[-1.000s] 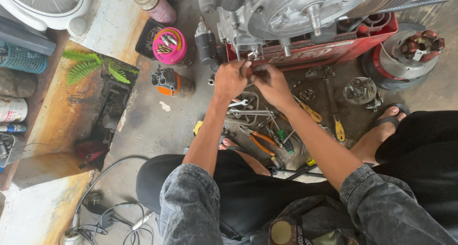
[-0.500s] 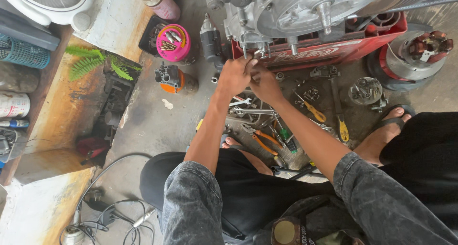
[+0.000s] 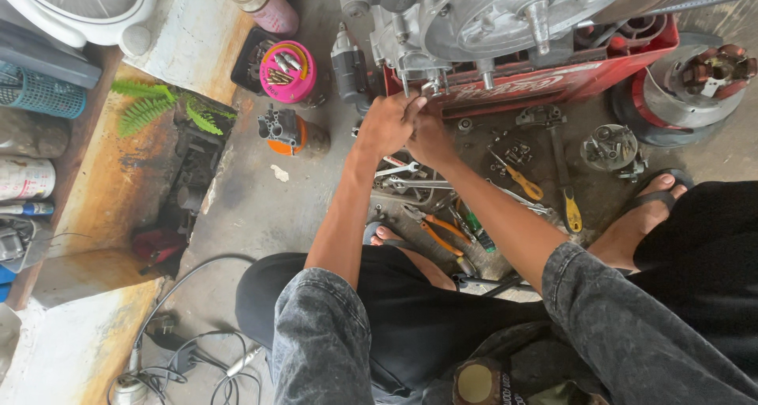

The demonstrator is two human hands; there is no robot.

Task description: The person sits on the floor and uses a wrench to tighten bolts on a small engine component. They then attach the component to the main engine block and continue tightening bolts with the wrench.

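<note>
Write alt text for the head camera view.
Both bare hands, left hand and right hand, meet at the lower edge of a grey metal engine resting on a red crate. Spanners, orange-handled pliers and a yellow-handled screwdriver lie scattered on the concrete floor below.

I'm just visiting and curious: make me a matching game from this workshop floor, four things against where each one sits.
Things:
1 left hand
2 pink tub
3 yellow-handled screwdriver
4 green fern

Places:
A far left, beside the concrete edge
B on the floor, near the sandalled foot
C at the engine's lower edge
D left of the engine, holding small parts

Pairs: 1-C, 2-D, 3-B, 4-A
</note>
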